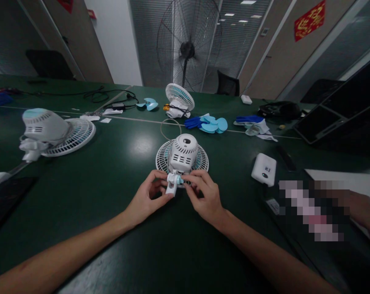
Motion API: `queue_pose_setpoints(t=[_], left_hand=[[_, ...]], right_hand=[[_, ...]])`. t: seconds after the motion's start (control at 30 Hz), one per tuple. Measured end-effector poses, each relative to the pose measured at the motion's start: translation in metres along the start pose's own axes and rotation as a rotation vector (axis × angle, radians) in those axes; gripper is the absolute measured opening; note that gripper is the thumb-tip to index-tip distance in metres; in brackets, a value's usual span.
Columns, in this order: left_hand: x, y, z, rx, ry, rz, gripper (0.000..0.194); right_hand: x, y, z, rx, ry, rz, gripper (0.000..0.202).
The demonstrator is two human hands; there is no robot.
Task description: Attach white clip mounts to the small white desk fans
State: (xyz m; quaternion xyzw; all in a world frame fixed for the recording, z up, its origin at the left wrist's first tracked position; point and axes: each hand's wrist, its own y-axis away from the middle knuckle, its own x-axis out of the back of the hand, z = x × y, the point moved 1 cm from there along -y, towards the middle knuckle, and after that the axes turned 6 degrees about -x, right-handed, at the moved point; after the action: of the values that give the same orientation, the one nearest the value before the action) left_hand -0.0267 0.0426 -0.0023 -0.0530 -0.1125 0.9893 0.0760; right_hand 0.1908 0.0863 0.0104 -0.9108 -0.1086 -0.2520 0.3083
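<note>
A small white fan [183, 153] lies grille down on the dark green table, its motor housing facing up. At its near end is a white clamp bracket [172, 183], held between the thumb and fingers of my left hand [151, 196]. My right hand [204, 194] pinches a light blue knob [180, 180] on the right side of that bracket. Both hands are closed, their fingertips close together at the near edge of the grille. A thin cable loop [170, 129] lies behind the housing.
Another white fan [45, 126] lies at the left, a third [180, 100] at the back. Light blue blades [213, 124] and blue gloves [193, 122] lie behind. At the right are a white device [264, 169] and another person's hand [362, 208].
</note>
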Motion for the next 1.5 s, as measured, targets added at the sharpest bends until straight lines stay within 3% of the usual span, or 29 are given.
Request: queue_pose_setpoints(t=[0.2, 0.37, 0.5, 0.9, 1.1, 1.33, 1.5], left_hand=[[0.0016, 0.0009, -0.0014, -0.005, 0.003, -0.010, 0.040], [0.0014, 0.0014, -0.0033, -0.007, 0.009, -0.009, 0.040], [0.0008, 0.0004, -0.0034, -0.006, 0.018, -0.011, 0.041], [-0.0013, -0.0002, 0.0028, -0.029, -0.018, -0.008, 0.037], [0.0000, -0.0002, 0.0011, -0.021, -0.016, -0.004, 0.039], [-0.0003, 0.0005, 0.0028, -0.019, -0.031, -0.008, 0.036], [0.0010, 0.0011, -0.0023, -0.028, -0.023, -0.009, 0.037]], right_hand=[[0.0004, -0.0035, 0.0003, -0.033, -0.005, 0.014, 0.007], [0.0008, -0.0010, -0.0036, -0.019, -0.008, -0.002, 0.004], [0.0000, 0.0020, -0.0016, 0.028, 0.019, 0.010, 0.017], [0.0008, -0.0066, -0.0006, -0.076, -0.085, 0.033, 0.008], [0.0015, -0.0009, -0.0010, -0.005, -0.066, 0.018, 0.021], [-0.0004, -0.0057, 0.0034, -0.043, -0.038, 0.058, 0.009], [0.0009, -0.0055, 0.0002, -0.073, -0.078, 0.012, 0.009]])
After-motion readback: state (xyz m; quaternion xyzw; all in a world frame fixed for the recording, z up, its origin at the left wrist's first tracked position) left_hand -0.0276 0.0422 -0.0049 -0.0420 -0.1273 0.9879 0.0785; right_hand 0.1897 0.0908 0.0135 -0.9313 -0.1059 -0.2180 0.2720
